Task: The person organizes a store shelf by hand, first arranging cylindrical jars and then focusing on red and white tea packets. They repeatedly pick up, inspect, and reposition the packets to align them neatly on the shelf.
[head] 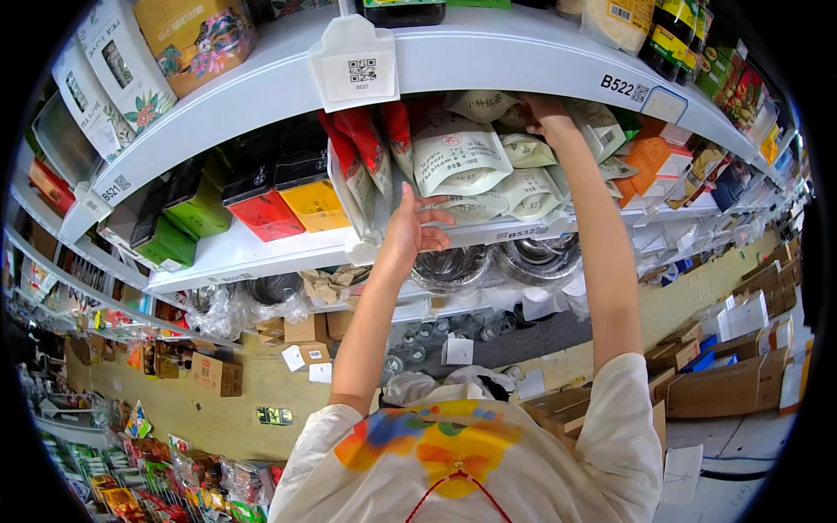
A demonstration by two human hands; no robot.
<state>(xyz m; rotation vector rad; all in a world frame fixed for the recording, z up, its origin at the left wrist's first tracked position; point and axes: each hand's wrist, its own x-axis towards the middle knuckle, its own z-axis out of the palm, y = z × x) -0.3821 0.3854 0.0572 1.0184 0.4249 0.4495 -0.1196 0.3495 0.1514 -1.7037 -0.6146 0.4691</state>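
Note:
My left hand (422,225) is at the shelf edge with its fingers apart, in front of a pile of white tea pouches (463,157), and holds nothing that I can see. My right hand (546,116) reaches in among the pouches at the back, just under the upper shelf. Its fingertips are partly hidden, so its grip does not show. Beside it lie a small pale pouch (482,104) and a light green-white pouch (528,150). Red and white pouches (358,153) stand upright left of the pile, behind a clear divider.
The upper shelf's white edge (497,62) hangs low over the pouches. Black-topped yellow (317,206), red (267,212) and green boxes stand to the left, orange boxes (647,163) to the right. Wrapped metal bowls (539,261) sit below. Cardboard boxes (726,386) are on the floor at right.

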